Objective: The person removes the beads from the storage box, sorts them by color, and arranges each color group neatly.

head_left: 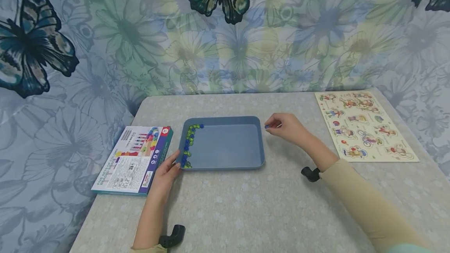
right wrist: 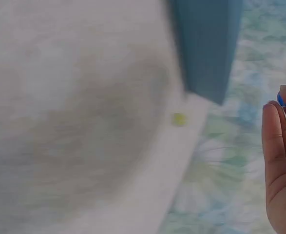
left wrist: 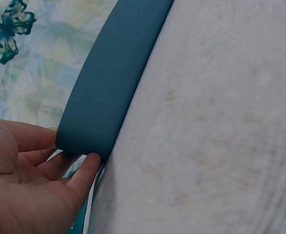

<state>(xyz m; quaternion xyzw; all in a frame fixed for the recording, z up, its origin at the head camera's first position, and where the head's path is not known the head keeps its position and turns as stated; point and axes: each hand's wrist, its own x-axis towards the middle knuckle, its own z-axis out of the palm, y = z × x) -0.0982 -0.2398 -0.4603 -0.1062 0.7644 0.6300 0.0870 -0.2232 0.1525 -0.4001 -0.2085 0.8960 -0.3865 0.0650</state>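
Observation:
A shallow blue-grey tray (head_left: pixel 225 143) lies on the table. Small blue and yellow-green beads (head_left: pixel 188 143) run in a line along its left side, turning the far corner. With thumb and fingers at the near left corner, my left hand (head_left: pixel 165 177) grips the tray; the left wrist view shows the thumb on one side wall (left wrist: pixel 99 87) and fingers round the other. Just off the tray's right edge, my right hand (head_left: pixel 288 128) pinches a small blue bead (head_left: pixel 266 126). That blue bead (right wrist: pixel 281 100) peeks out between thumb and fingertips in the right wrist view.
A boxed game (head_left: pixel 130 159) lies left of the tray, close to my left forearm. A sheet of cartoon figures (head_left: pixel 365 128) is at the far right. Near the tray's corner, a blurred yellow-green piece (right wrist: pixel 179 119) sits on the table. Butterfly-patterned cloth (head_left: pixel 246 57) hangs behind.

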